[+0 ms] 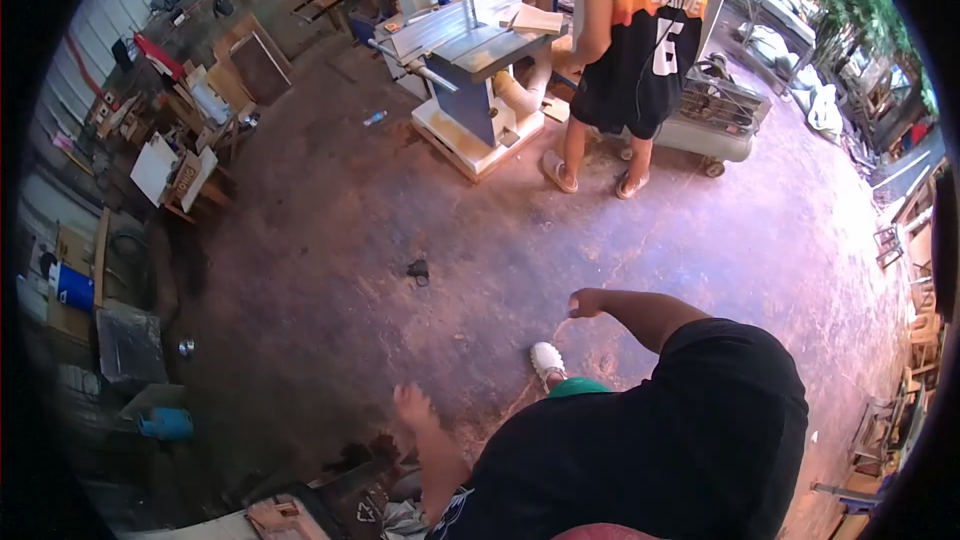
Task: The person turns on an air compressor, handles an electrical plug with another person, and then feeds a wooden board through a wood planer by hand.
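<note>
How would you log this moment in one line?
left hand: blurred, nothing visibly held | right hand: nothing visibly held | both: over floor | co-worker: standing beside workshop machine

Right hand (586, 303) above floor (300, 270), left hand (413, 407) perhaps spread

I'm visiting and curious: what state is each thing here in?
Bare left hand: blurred, nothing visibly held
Bare right hand: nothing visibly held
Grey metal table machine: upright; running unclear
Small black object: lying on floor
Clear plastic bottle: lying on floor
Person in black-and-orange jersey: standing
</note>
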Available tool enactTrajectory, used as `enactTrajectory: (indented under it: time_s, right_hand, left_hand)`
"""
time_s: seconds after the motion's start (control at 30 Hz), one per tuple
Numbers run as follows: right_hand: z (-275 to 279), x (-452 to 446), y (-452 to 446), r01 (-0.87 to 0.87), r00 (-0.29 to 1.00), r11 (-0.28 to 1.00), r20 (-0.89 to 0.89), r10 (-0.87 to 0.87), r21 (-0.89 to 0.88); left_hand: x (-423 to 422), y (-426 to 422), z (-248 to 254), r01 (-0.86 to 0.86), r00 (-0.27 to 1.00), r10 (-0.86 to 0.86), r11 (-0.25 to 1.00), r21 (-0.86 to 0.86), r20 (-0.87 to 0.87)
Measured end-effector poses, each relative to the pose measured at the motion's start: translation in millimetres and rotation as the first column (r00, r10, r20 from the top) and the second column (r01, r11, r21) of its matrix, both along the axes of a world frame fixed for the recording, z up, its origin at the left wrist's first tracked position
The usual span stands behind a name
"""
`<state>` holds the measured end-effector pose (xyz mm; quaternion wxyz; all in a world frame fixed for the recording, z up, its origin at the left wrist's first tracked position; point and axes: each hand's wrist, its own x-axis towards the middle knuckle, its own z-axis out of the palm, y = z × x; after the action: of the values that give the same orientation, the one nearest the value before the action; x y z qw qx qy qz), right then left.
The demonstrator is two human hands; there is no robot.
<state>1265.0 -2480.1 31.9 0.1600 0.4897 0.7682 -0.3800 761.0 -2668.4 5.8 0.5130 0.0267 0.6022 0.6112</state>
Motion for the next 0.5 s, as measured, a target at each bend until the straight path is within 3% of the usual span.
enactTrajectory:
  time_s: [0.03, 0.1, 0.2, 0.27, 0.33, 0.4, 0.5]
  right_hand:
    - [15.1, -4.3, 15.1, 0.080, 0.995, 0.997, -0.059, -0.081, -0.021]
    - [29.5, -13.3, 42.8, 0.161, 0.979, 0.987, -0.120, -0.163, -0.025]
    - [22.6, -22.5, 69.9, 0.206, 0.965, 0.978, -0.162, -0.206, -0.015]
    - [20.7, -27.7, 78.6, 0.190, 0.970, 0.981, -0.150, -0.193, -0.036]
    - [23.1, -34.4, 85.9, 0.170, 0.980, 0.982, -0.093, -0.178, -0.085]
    - [21.8, -36.4, 99.9, 0.147, 0.980, 0.986, -0.124, -0.156, -0.077]
    - [18.1, -48.5, 128.1, 0.218, 0.969, 0.970, -0.091, -0.228, -0.107]
  left_hand:
    - [3.1, 35.8, -14.3, 0.074, 0.967, -0.082, 0.996, 0.045, 0.240]
    - [118.3, 97.7, 98.8, 0.033, 0.968, -0.033, 0.999, -0.002, -0.250]
    - [156.9, 139.4, 162.9, 0.162, 0.963, -0.163, 0.987, -0.020, -0.213]
    - [159.7, 144.3, 193.8, 0.148, 0.960, -0.144, 0.989, -0.002, -0.240]
    - [149.3, 153.5, 192.9, 0.133, 0.957, -0.123, 0.991, 0.021, -0.263]
    - [125.3, 148.6, 177.1, 0.176, 0.839, -0.127, 0.983, 0.044, -0.528]
    - [101.4, 152.1, 192.9, 0.130, 0.825, -0.025, 0.980, 0.148, -0.564]
